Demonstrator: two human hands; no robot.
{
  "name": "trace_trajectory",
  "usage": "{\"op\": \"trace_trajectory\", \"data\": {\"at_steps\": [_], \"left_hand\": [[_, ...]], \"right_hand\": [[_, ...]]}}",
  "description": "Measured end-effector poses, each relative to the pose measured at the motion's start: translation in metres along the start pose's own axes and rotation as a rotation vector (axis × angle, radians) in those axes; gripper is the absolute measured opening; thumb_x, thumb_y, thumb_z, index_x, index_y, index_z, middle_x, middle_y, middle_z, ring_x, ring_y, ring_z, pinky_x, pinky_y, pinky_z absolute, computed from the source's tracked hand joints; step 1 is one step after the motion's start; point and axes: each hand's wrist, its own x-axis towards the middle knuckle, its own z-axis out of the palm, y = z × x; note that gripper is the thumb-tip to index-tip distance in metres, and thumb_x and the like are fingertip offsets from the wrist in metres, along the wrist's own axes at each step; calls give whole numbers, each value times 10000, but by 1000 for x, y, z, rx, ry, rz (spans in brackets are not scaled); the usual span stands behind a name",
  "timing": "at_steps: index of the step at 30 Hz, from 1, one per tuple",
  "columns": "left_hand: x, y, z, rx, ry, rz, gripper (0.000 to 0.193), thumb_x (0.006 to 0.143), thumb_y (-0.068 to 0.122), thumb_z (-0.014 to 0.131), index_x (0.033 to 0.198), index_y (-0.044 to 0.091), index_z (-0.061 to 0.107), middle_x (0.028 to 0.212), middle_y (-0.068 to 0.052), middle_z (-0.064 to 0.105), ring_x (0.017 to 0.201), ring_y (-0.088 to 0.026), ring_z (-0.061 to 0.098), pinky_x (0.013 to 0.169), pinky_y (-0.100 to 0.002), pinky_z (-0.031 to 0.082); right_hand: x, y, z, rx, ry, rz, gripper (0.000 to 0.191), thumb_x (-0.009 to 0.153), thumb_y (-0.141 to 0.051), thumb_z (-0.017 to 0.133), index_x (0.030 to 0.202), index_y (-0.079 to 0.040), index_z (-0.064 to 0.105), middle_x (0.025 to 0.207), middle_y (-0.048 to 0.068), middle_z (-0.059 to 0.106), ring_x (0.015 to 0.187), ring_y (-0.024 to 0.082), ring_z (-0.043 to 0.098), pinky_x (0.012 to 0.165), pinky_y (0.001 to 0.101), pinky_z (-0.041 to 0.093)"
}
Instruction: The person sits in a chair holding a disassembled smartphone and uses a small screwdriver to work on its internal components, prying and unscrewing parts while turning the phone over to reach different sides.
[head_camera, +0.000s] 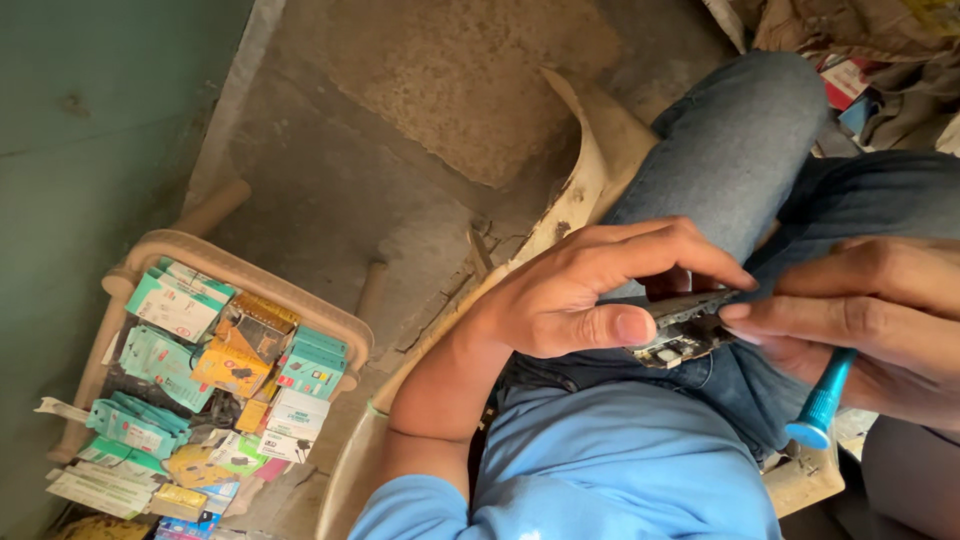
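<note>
**A:** Two hands meet over the lap in the head view. How does the left hand (580, 290) sit?

**B:** Its forearm comes up from the lower middle, bent at the elbow out of a light blue sleeve. The fingers arch over the top of a small dark opened device (685, 325), and the thumb lies flat along its near edge, so the hand is pinched closed around it.

**A:** And the right hand (870, 320)?

**B:** It enters from the right edge, fingers stretched toward the left, fingertips touching the device's right end. A screwdriver with a blue handle (825, 395) is tucked in the curled lower fingers, its handle end sticking down out of the hand. The tip is hidden.

**A:** Where is the device?

**B:** Between both hands, above the blue jeans (730, 150) of the raised knee, just over the shirt hem.

**A:** Anything else nearby?

**B:** A beige plastic basket (250, 270) on the concrete floor at the left, filled with small green, yellow and white packets (180, 360), well apart from the hands.
</note>
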Motion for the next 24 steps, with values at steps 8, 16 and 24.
{"op": "trace_trajectory", "data": {"at_steps": [8, 16, 24], "left_hand": [[0, -7, 4, 123, 24, 95, 690, 1097, 705, 486, 1416, 99, 573, 1282, -51, 646, 1154, -167, 658, 991, -266, 546], [0, -6, 3, 107, -14, 131, 710, 1086, 684, 497, 1403, 54, 582, 1291, -87, 653, 1161, -203, 665, 993, -291, 549], [-3, -3, 4, 38, -37, 166, 751, 1060, 697, 501, 1415, 41, 596, 1277, -113, 673, 1125, -214, 688, 949, -283, 577]], "right_hand": [[-12, 9, 4, -33, 28, -90, 388, 785, -211, 890, 1137, -145, 742, 916, 4, 672, 629, 80, 657, 548, 240, 540], [-6, 2, -1, -38, -5, -173, 438, 769, -263, 873, 1172, -167, 730, 941, 2, 676, 584, 54, 582, 517, 228, 493], [4, -19, 1, -5, 26, -181, 430, 777, -248, 854, 1182, -177, 728, 939, -12, 664, 589, 26, 557, 503, 215, 450]]}}
